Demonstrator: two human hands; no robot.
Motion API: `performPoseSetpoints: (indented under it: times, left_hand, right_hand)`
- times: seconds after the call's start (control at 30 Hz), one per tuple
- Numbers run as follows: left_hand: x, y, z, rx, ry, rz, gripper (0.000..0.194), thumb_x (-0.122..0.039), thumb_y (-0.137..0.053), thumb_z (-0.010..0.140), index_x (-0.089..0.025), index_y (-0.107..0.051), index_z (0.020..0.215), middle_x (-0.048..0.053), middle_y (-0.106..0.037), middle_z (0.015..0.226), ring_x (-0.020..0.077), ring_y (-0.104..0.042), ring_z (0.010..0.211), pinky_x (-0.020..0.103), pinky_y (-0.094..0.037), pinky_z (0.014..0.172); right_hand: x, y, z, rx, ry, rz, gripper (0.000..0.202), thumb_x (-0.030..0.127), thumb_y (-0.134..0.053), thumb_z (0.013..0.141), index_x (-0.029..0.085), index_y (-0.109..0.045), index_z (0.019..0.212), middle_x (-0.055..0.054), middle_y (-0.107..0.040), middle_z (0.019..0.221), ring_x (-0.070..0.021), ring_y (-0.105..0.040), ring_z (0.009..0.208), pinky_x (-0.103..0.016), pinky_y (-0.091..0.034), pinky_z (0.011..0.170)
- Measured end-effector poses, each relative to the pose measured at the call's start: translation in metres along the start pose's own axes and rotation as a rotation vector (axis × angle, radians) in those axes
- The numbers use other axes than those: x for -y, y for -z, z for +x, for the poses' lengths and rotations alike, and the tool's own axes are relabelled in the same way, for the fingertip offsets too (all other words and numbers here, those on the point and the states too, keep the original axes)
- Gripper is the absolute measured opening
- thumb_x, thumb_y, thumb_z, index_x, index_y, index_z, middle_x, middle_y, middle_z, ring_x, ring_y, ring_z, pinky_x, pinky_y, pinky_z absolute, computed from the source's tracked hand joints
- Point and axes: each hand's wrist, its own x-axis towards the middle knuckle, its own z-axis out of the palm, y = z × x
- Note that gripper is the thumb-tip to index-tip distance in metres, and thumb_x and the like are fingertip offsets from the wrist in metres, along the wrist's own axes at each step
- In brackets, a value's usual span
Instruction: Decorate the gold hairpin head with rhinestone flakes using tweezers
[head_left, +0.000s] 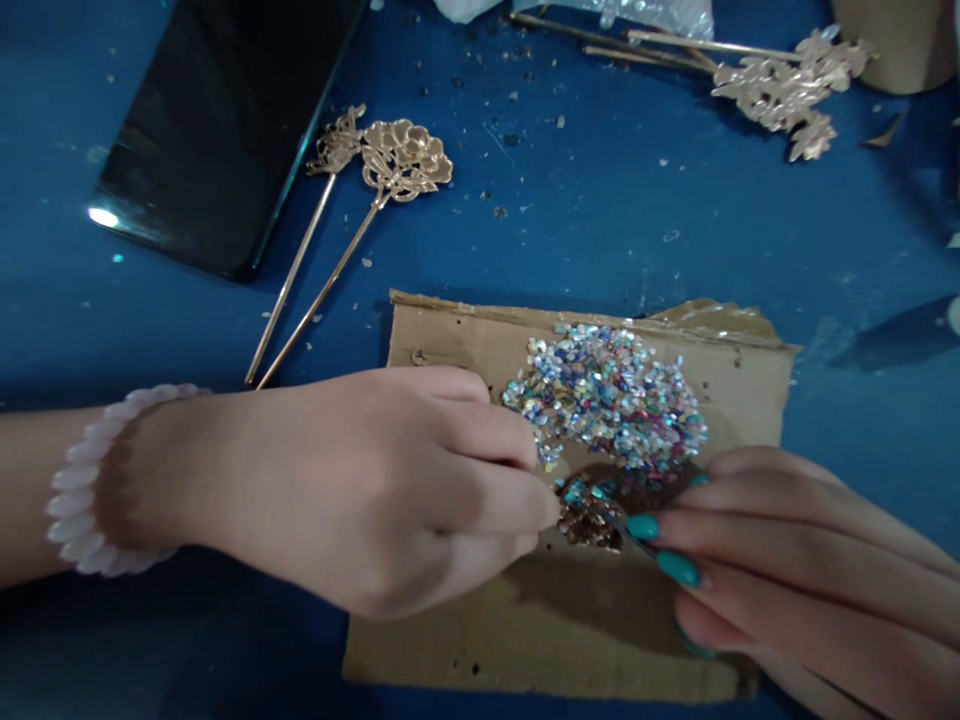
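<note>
A small metal ornament with blue-green chips on its upper part is over the cardboard piece. My left hand, a pale beaded bracelet at its wrist, has its fingers curled closed against the ornament's left side; the fingertips are hidden. From the right, my right hand, with turquoise nails, pinches a thin dark tool whose tip reaches the ornament's right side. Just above the ornament lies a heap of shiny multicoloured chips on the cardboard.
Two gold hairpins lie at upper left beside a black phone. More gold hairpins rest at upper right near a clear plastic bag. Loose chips and dark specks dot the blue table.
</note>
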Motion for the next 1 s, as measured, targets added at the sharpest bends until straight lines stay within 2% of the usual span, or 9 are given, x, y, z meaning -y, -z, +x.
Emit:
performPoseSetpoints:
  times: [0.07,0.2,0.33,0.43,0.53,0.77,0.83,0.93,1.0]
  left_hand:
    - [0.000,0.000,0.000,0.006,0.005,0.005,0.048,-0.015,-0.028,0.108,-0.020,-0.071,0.088,-0.001,-0.077,0.098,0.0128,-0.066,0.086,0.032,-0.047,0.072]
    - [0.001,0.000,0.000,0.017,0.015,-0.007,0.047,-0.015,-0.028,0.108,-0.018,-0.071,0.090,-0.001,-0.077,0.098,0.0130,-0.066,0.088,0.032,-0.046,0.074]
    - [-0.001,0.000,-0.002,0.000,0.025,-0.015,0.046,-0.015,-0.030,0.108,-0.018,-0.069,0.085,-0.001,-0.076,0.096,0.0124,-0.065,0.088,0.032,-0.046,0.074]
    - [-0.002,-0.001,-0.002,-0.012,0.025,-0.015,0.042,-0.014,-0.034,0.107,-0.017,-0.068,0.082,-0.001,-0.075,0.095,0.0131,-0.065,0.088,0.031,-0.047,0.075]
    - [0.000,-0.001,-0.002,-0.019,-0.007,0.024,0.043,-0.013,-0.034,0.107,-0.017,-0.071,0.085,0.001,-0.075,0.093,0.0147,-0.066,0.089,0.032,-0.048,0.075]
    - [0.000,-0.001,-0.001,0.003,0.004,0.054,0.045,-0.017,-0.031,0.108,-0.019,-0.073,0.094,-0.001,-0.077,0.100,0.0133,-0.065,0.086,0.031,-0.047,0.072]
    - [0.000,-0.001,-0.001,0.013,0.016,0.042,0.043,-0.017,-0.032,0.108,-0.018,-0.074,0.096,-0.001,-0.076,0.099,0.0131,-0.064,0.086,0.031,-0.046,0.073]
    - [0.000,-0.001,-0.002,0.011,0.016,0.036,0.042,-0.017,-0.033,0.108,-0.017,-0.074,0.097,-0.002,-0.076,0.100,0.0133,-0.063,0.087,0.032,-0.045,0.073]
    - [0.001,-0.001,-0.002,0.006,0.007,0.038,0.041,-0.016,-0.033,0.108,-0.016,-0.073,0.098,-0.002,-0.076,0.100,0.0136,-0.063,0.088,0.033,-0.045,0.074]
  right_hand:
    - [-0.003,0.000,0.001,0.022,0.047,0.006,0.029,0.027,-0.071,0.089,0.031,-0.073,0.117,0.000,-0.075,0.107,-0.0244,-0.067,0.113,-0.043,-0.051,0.116]
    - [0.003,-0.006,-0.002,-0.018,-0.063,0.077,0.031,0.024,-0.067,0.092,0.033,-0.071,0.121,0.001,-0.072,0.115,-0.0247,-0.063,0.119,-0.047,-0.046,0.119]
    - [0.003,-0.006,-0.001,-0.055,-0.047,0.073,0.028,0.026,-0.067,0.093,0.035,-0.071,0.119,0.003,-0.073,0.114,-0.0220,-0.064,0.117,-0.044,-0.048,0.118]
    - [-0.012,0.004,0.008,0.021,0.081,0.031,0.030,0.028,-0.070,0.092,0.031,-0.070,0.122,0.004,-0.074,0.119,-0.0191,-0.067,0.115,-0.039,-0.050,0.117]
    - [-0.031,0.018,0.020,0.207,0.396,-0.012,0.040,0.024,-0.075,0.086,0.023,-0.068,0.126,0.002,-0.076,0.116,-0.0167,-0.070,0.112,-0.032,-0.050,0.119]
    - [-0.037,0.024,0.033,0.260,0.453,-0.050,0.045,0.014,-0.073,0.084,0.019,-0.066,0.128,-0.001,-0.075,0.121,-0.0169,-0.065,0.123,-0.034,-0.047,0.122]
    - [-0.033,0.019,0.032,0.229,0.445,-0.029,0.038,0.015,-0.072,0.086,0.018,-0.067,0.124,-0.001,-0.075,0.119,-0.0158,-0.065,0.122,-0.032,-0.048,0.121]
    - [-0.027,0.011,0.029,0.052,0.359,-0.002,0.019,0.021,-0.063,0.096,0.020,-0.071,0.112,0.000,-0.076,0.114,-0.0141,-0.068,0.115,-0.031,-0.051,0.117]
    - [-0.023,0.006,0.026,-0.002,0.324,-0.015,0.016,0.022,-0.060,0.098,0.022,-0.072,0.109,0.001,-0.076,0.111,-0.0142,-0.069,0.111,-0.031,-0.052,0.115]
